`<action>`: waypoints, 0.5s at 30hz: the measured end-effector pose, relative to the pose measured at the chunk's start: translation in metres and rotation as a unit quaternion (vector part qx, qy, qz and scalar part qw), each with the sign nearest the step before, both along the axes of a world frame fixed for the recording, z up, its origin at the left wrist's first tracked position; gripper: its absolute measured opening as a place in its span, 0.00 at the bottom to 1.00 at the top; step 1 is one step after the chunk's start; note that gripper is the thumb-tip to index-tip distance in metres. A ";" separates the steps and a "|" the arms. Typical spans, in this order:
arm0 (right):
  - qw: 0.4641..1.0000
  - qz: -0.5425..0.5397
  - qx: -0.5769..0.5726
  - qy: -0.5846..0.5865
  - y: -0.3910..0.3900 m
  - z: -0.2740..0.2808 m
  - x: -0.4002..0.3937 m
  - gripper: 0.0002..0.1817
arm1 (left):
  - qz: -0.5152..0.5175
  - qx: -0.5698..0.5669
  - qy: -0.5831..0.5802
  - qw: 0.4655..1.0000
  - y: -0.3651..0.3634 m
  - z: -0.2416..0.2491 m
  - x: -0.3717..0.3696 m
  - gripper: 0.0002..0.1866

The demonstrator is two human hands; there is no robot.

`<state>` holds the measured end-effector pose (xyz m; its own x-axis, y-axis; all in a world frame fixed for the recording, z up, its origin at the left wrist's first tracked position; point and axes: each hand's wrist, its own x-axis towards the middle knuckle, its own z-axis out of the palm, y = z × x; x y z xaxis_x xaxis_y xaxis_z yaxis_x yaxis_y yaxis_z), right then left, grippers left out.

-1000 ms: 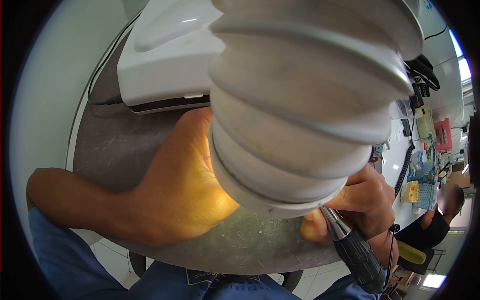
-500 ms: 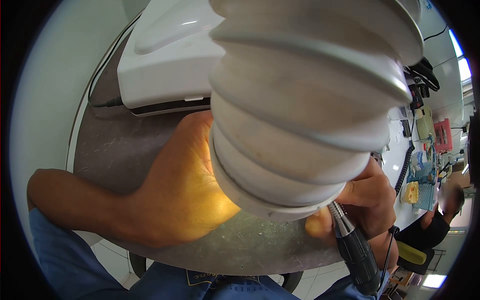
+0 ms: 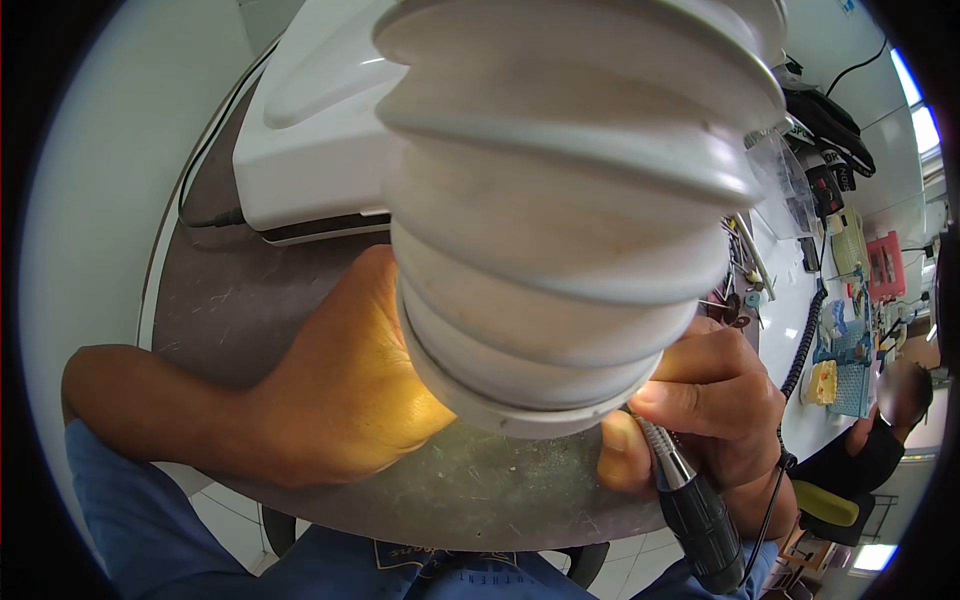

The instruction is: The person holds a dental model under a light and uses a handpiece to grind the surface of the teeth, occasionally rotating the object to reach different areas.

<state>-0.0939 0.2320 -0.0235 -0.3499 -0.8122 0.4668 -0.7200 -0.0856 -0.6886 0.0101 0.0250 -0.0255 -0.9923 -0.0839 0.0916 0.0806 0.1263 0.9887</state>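
Observation:
A wide white ribbed hose (image 3: 570, 210) hangs over the grey worktop (image 3: 480, 500) and covers the middle of the view. My left hand (image 3: 355, 375) reaches under it from the left, lit yellow, its fingers hidden behind the hose. On the right, my right hand (image 3: 700, 405) has its fingers bent around the metal neck of a black handpiece (image 3: 700, 525), whose cord runs up along the wrist. The handpiece's tip is out of sight behind the hose rim.
A white machine (image 3: 320, 150) stands at the back left with a black cable. Small tools (image 3: 740, 270) lie behind my right hand. Farther right are a coiled cord (image 3: 800, 350), a yellow dental model (image 3: 822, 383), a blue basket (image 3: 850, 390) and a seated person (image 3: 870, 440).
The hose appears shifted left in the view, showing more small tools. My right hand and the handpiece sit slightly farther left, and my left hand has moved a little left and down.

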 end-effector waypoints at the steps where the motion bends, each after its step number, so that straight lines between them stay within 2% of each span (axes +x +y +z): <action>1: 1.000 0.000 0.000 0.000 0.000 0.002 0.000 0.18 | -0.004 -0.027 -0.003 1.000 -0.001 -0.001 0.000 0.15; 5: 1.000 -0.003 0.004 0.019 0.000 0.002 0.000 0.18 | 0.027 -0.018 -0.008 0.999 0.003 -0.007 0.004 0.18; 7: 1.000 -0.009 -0.005 0.019 0.000 0.001 0.002 0.18 | 0.139 0.001 -0.004 0.990 0.010 -0.011 0.003 0.21; 10: 1.000 -0.012 0.001 0.010 0.000 0.002 0.004 0.17 | 0.162 -0.007 -0.065 0.985 0.009 0.007 0.009 0.23; 11: 1.000 -0.016 0.004 0.010 0.000 0.003 0.005 0.16 | 0.162 -0.006 -0.065 0.985 0.007 -0.005 0.006 0.23; 13: 1.000 -0.022 0.008 0.010 -0.001 0.003 0.006 0.16 | 0.056 0.005 0.003 0.998 0.004 -0.029 -0.007 0.22; 15: 1.000 -0.014 0.008 0.016 -0.002 0.004 0.004 0.16 | 0.028 0.001 0.009 1.000 0.001 -0.010 -0.002 0.21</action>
<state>-0.0895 0.2301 -0.0193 -0.3570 -0.8096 0.4659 -0.7440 -0.0551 -0.6659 0.0084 0.0263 -0.0351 -0.9843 -0.1385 0.1090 0.0912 0.1292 0.9874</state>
